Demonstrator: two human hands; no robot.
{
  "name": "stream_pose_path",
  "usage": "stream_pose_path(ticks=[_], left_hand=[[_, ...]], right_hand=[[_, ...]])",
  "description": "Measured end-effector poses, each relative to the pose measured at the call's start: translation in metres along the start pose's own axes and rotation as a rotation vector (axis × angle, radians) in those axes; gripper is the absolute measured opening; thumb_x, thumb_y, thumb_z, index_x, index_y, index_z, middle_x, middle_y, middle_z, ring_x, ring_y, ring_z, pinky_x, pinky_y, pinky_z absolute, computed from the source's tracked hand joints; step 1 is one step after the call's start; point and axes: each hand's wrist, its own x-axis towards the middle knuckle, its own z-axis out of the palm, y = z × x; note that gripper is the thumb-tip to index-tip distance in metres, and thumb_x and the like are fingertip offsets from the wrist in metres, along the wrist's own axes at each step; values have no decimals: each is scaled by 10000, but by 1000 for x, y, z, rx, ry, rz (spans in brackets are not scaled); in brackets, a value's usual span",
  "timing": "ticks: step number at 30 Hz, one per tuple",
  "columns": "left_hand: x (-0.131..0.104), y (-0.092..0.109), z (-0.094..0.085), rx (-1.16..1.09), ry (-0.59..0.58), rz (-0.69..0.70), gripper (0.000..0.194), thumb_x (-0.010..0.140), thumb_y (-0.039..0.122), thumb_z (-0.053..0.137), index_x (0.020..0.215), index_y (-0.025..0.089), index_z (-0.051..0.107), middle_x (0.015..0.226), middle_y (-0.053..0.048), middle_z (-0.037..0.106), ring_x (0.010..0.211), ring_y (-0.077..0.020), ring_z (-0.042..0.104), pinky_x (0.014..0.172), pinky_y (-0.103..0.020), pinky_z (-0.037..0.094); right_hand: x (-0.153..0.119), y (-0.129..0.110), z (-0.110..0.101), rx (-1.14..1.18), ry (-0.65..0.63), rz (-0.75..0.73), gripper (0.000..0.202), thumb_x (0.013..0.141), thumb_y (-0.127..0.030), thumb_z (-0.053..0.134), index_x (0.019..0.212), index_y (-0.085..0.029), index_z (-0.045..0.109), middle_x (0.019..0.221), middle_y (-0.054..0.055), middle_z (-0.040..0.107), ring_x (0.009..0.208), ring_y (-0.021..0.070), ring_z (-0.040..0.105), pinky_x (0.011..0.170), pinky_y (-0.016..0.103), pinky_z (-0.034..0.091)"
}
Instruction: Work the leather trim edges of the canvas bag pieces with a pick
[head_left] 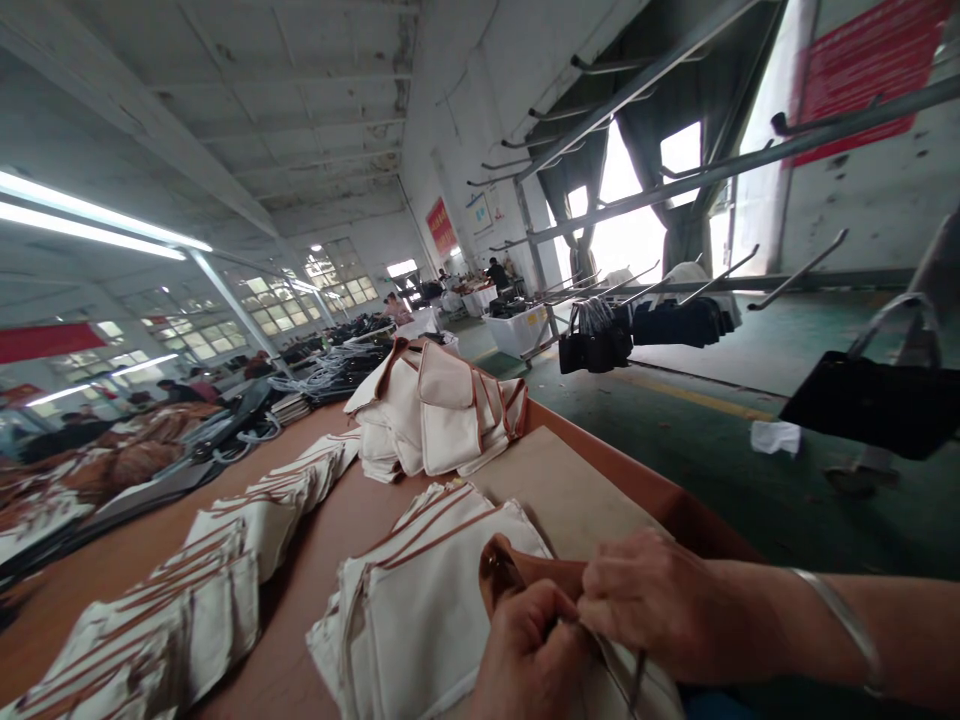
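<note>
Low at the right, my left hand (529, 650) and my right hand (652, 605) are close together, fingers pinched on a white bag piece with brown trim (544, 568). The brown edge curls up above my left hand. Both hands cover the spot between the fingertips, so anything small there is hidden. A thin dark shape shows below my right hand; I cannot make out what it is. Just left of my hands lies a fanned stack of white bag pieces (424, 625) with brown edging.
A long row of white pieces (217, 550) runs along the brown tabletop (300, 590) at left. A taller pile of white pieces (450, 405) stands farther back, near a tan board (570, 490). Black handbags (596, 335) hang on a metal rack at right. People work in the background.
</note>
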Motion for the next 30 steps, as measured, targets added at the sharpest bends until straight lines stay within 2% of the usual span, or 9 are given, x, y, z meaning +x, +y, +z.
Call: stream_pose_path(ticks=[6, 10, 15, 17, 18, 21, 23, 26, 30], left_hand=[[-5, -1, -4, -285, -111, 15, 360, 669, 467, 726, 659, 169, 524, 638, 23, 466, 620, -112, 343, 579, -248, 263], [0, -8, -5, -372, -131, -46, 546, 653, 664, 733, 630, 169, 504, 573, 52, 390, 560, -86, 296, 537, -239, 211], [-1, -4, -7, -330, -187, -20, 546, 667, 645, 763, 655, 160, 511, 575, 54, 425, 543, -67, 269, 520, -236, 169], [-5, 4, -10, -288, -203, 4, 527, 702, 639, 737, 682, 158, 522, 605, 44, 436, 558, -74, 284, 528, -238, 184], [-7, 8, -13, -244, -197, 26, 520, 719, 640, 719, 686, 160, 522, 618, 38, 439, 568, -80, 299, 536, -238, 197], [-14, 21, -22, -49, -142, 123, 484, 789, 623, 647, 681, 167, 526, 655, 16, 462, 614, -110, 366, 571, -246, 257], [-18, 27, -28, 103, -119, 181, 427, 840, 563, 605, 685, 171, 533, 683, 7, 472, 648, -127, 401, 597, -250, 293], [-20, 30, -34, 270, -103, 244, 340, 877, 467, 573, 700, 178, 534, 694, 13, 471, 644, -126, 418, 598, -244, 311], [-20, 28, -34, 312, -61, 314, 298, 883, 413, 578, 697, 184, 538, 680, 24, 481, 611, -109, 417, 571, -230, 308]], right_hand=[[-15, 8, -1, -220, 48, -320, 289, 942, -196, 481, 1098, -51, 676, 925, 137, 719, 759, 214, 631, 646, 333, 449], [-16, 11, -2, -293, 39, -346, 287, 922, -250, 535, 1104, -92, 690, 980, 136, 734, 806, 219, 667, 602, 339, 448], [-13, 11, -2, -302, 167, -371, 241, 921, -248, 515, 1058, -128, 672, 900, 102, 726, 717, 188, 651, 517, 317, 387], [-15, 7, -2, -176, 201, -298, 239, 931, -215, 479, 1088, -112, 625, 865, 93, 701, 691, 178, 628, 530, 305, 387], [-16, 4, -3, -57, 203, -192, 246, 941, -207, 461, 1128, -113, 591, 871, 85, 687, 709, 173, 622, 569, 297, 411], [-15, -3, -9, 389, 204, 301, 239, 1003, -255, 403, 1192, -157, 511, 945, 54, 636, 816, 145, 591, 752, 270, 458], [-11, -4, -17, 623, 147, 513, 229, 1035, -332, 371, 1054, -175, 536, 867, 9, 573, 761, 119, 529, 729, 234, 442], [-2, 1, -28, 778, 12, 561, 362, 1032, -414, 382, 769, -179, 461, 712, -42, 417, 639, 93, 393, 590, 210, 353], [9, 5, -36, 821, -114, 499, 396, 1002, -386, 446, 674, -166, 424, 675, -47, 364, 612, 83, 343, 564, 220, 300]])
